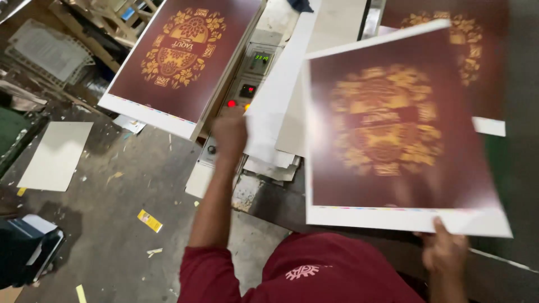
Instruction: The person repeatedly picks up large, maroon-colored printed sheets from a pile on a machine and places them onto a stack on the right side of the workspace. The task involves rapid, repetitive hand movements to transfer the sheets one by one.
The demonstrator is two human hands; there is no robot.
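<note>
My right hand [444,251] grips the near white edge of a large maroon printed sheet [393,134] with a gold ornamental design; the sheet is blurred and lifted over the machine. My left hand [229,133] reaches forward to the machine's control panel [247,84], close to its red lit buttons and beside a pile of white paper sheets [269,129]. Whether its fingers are closed is blurred. A stack of the same maroon prints [179,62] lies to the left of the panel. Another maroon print [483,50] lies beneath the held sheet at the far right.
The concrete floor [123,185] at left carries paper scraps, a yellow slip [150,220] and a white board [55,156]. Wooden pallets and more boards [50,50] lie at the far left. A dark bin [28,247] stands at the lower left.
</note>
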